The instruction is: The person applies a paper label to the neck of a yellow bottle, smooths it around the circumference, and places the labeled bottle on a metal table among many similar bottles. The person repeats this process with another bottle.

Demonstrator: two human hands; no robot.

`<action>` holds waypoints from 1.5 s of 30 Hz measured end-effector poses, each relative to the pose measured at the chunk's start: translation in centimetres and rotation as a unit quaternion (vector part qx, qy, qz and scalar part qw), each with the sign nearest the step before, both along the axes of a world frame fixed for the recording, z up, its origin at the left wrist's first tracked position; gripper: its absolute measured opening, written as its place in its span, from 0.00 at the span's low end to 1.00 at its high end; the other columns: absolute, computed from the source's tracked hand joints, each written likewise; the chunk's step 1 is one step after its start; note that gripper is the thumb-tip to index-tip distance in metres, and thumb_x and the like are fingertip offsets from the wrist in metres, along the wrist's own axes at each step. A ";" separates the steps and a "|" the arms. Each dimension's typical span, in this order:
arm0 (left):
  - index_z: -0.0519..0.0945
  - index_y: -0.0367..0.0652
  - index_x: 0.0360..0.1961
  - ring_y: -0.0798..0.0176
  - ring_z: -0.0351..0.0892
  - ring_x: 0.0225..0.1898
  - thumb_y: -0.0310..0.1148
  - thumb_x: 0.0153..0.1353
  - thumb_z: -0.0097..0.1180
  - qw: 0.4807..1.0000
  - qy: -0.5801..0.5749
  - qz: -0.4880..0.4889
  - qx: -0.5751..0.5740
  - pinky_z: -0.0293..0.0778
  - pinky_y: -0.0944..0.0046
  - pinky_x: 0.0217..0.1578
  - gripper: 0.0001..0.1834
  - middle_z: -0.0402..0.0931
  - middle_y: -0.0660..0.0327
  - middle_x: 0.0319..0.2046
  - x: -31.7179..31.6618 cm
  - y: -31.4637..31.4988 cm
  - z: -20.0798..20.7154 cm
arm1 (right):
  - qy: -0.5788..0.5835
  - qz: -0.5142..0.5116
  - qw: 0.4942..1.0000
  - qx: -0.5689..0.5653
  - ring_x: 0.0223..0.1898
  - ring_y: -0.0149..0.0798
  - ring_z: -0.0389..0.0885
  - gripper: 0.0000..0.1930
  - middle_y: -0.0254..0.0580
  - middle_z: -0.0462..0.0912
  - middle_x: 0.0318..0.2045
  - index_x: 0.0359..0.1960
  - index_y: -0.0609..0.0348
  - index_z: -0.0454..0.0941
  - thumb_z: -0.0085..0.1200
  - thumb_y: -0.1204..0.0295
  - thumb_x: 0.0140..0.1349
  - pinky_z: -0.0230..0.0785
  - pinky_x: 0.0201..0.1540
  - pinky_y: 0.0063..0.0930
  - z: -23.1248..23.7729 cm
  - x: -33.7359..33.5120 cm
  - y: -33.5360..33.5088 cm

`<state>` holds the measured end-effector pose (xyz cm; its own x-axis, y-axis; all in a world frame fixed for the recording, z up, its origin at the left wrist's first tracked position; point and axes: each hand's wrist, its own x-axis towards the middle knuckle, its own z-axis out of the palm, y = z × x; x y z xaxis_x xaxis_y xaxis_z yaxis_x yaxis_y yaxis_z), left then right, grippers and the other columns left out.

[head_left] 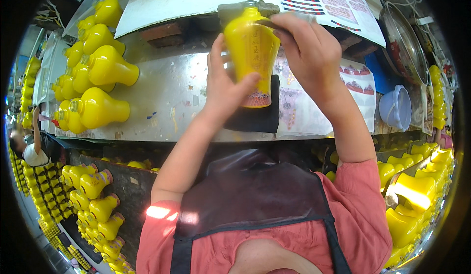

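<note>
Left hand wraps fingers round glossy yellow bottle, right hand pinches thin dark tool; bottle's likely stiff, slippery, breakable, so grip it mid-taper.

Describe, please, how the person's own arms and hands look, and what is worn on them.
Both the left hand and the right hand are without gloves, and no watch shows. The coral-red left sleeve and right sleeve end near the elbows, leaving the forearms uncovered. A dark brown apron with black straps covers the chest.
</note>
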<state>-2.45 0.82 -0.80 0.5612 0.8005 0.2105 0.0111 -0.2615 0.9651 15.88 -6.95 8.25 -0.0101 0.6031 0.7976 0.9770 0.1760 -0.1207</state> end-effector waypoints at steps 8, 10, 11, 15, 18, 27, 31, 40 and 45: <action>0.69 0.43 0.72 0.54 0.78 0.51 0.33 0.71 0.51 1.000 -0.001 0.014 -0.002 0.75 0.55 0.54 0.28 0.76 0.51 0.51 -1.3 0.3 -1.0 | 0.059 0.163 0.970 -0.173 0.36 0.43 0.87 0.14 0.41 0.87 0.38 0.43 0.53 0.86 0.67 0.77 0.54 0.81 0.39 0.33 -3.3 -3.6 -6.7; 0.64 0.41 0.73 0.47 0.76 0.56 0.36 0.70 0.51 0.992 0.069 0.042 0.102 0.71 0.51 0.59 0.32 0.74 0.46 0.55 -1.0 -0.3 -1.3 | 0.250 0.144 0.945 -0.153 0.36 0.38 0.89 0.12 0.44 0.88 0.40 0.47 0.60 0.84 0.66 0.78 0.61 0.81 0.41 0.30 -3.9 -3.6 -6.6; 0.61 0.39 0.74 0.43 0.75 0.58 0.37 0.69 0.52 0.981 0.102 0.055 0.153 0.70 0.48 0.62 0.34 0.73 0.44 0.57 -0.8 -0.4 -1.4 | 0.309 0.097 0.932 -0.160 0.37 0.35 0.88 0.12 0.42 0.88 0.39 0.49 0.61 0.83 0.64 0.77 0.63 0.80 0.41 0.28 -4.2 -3.5 -6.3; 0.56 0.40 0.76 0.53 0.78 0.50 0.43 0.76 0.50 0.976 0.091 0.045 0.194 0.74 0.55 0.54 0.35 0.77 0.50 0.50 -0.5 0.2 -1.8 | 0.426 -0.045 0.895 -0.123 0.42 0.28 0.81 0.15 0.37 0.85 0.42 0.55 0.61 0.79 0.61 0.74 0.69 0.76 0.46 0.23 -6.1 -2.5 -3.5; 0.56 0.40 0.76 0.54 0.78 0.50 0.42 0.77 0.49 0.990 0.068 0.005 0.123 0.73 0.57 0.56 0.34 0.77 0.51 0.49 -0.9 0.9 -1.7 | 0.440 -0.020 0.898 -0.005 0.42 0.38 0.85 0.13 0.43 0.87 0.39 0.52 0.61 0.80 0.60 0.75 0.67 0.77 0.49 0.30 -6.8 -1.3 -2.7; 0.61 0.36 0.74 0.33 0.75 0.60 0.45 0.72 0.47 0.983 0.068 0.019 0.170 0.70 0.44 0.60 0.35 0.74 0.36 0.59 -0.5 -0.1 -1.3 | 0.724 0.110 0.615 -0.292 0.06 0.25 0.53 0.26 0.29 0.66 0.14 0.56 0.60 0.73 0.47 0.47 0.78 0.45 0.10 0.24 -7.1 -2.4 -3.5; 0.60 0.38 0.76 0.45 0.71 0.67 0.46 0.76 0.46 0.988 0.112 -0.001 0.105 0.65 0.54 0.66 0.34 0.71 0.43 0.66 -0.4 0.4 -1.9 | 0.641 0.109 0.700 -0.295 0.08 0.23 0.58 0.21 0.28 0.66 0.14 0.52 0.60 0.74 0.50 0.52 0.78 0.50 0.11 0.24 -7.7 -3.3 -2.7; 0.63 0.37 0.74 0.45 0.76 0.62 0.42 0.73 0.49 0.999 -0.014 -0.034 0.010 0.69 0.55 0.63 0.33 0.75 0.42 0.61 0.1 1.2 -2.8 | 0.631 0.091 0.700 -0.322 0.13 0.22 0.63 0.29 0.30 0.74 0.21 0.69 0.63 0.68 0.57 0.58 0.74 0.53 0.15 0.20 -5.5 -1.6 -4.6; 0.62 0.37 0.75 0.60 0.73 0.61 0.37 0.76 0.49 0.999 0.002 -0.020 0.036 0.65 0.63 0.66 0.30 0.74 0.52 0.60 0.4 1.3 -3.2 | 0.553 0.019 0.775 -0.306 0.16 0.21 0.66 0.34 0.30 0.76 0.22 0.72 0.63 0.64 0.62 0.63 0.70 0.57 0.18 0.19 -5.4 -2.3 -4.0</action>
<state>-2.07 2.12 -4.01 0.5931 0.7607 0.2637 0.0032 -0.3298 0.9440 13.60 -10.94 2.80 0.4487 0.8877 -0.1031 0.2124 -0.2181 -0.9525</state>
